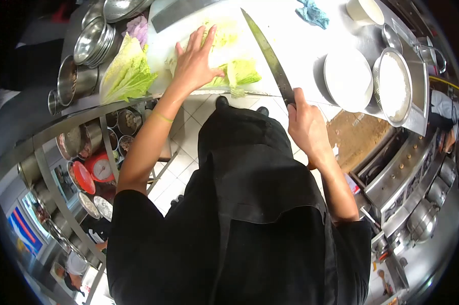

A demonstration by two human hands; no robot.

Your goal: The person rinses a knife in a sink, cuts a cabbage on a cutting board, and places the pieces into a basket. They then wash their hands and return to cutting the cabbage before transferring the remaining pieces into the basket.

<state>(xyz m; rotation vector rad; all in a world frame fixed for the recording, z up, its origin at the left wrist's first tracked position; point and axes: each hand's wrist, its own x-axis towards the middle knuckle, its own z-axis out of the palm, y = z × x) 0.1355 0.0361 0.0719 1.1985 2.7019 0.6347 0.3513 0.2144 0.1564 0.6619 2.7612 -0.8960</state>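
Note:
My right hand is wrapped round the dark handle of a long knife, whose blade points up and left over the white cutting board. Bits of green cling to the blade. With fingers spread, my left hand rests on or just over cut cabbage at the board's near edge; its palm hides what lies beneath. Pale chopped pieces lie beyond the fingers. Left of this hand, a large leafy cabbage piece sits at the board's left side.
Steel bowls and pots stand at the left. A blue cloth, stacked white plates and a tray of white food are at the right. A dark flat block lies at the back. A stove stands lower right.

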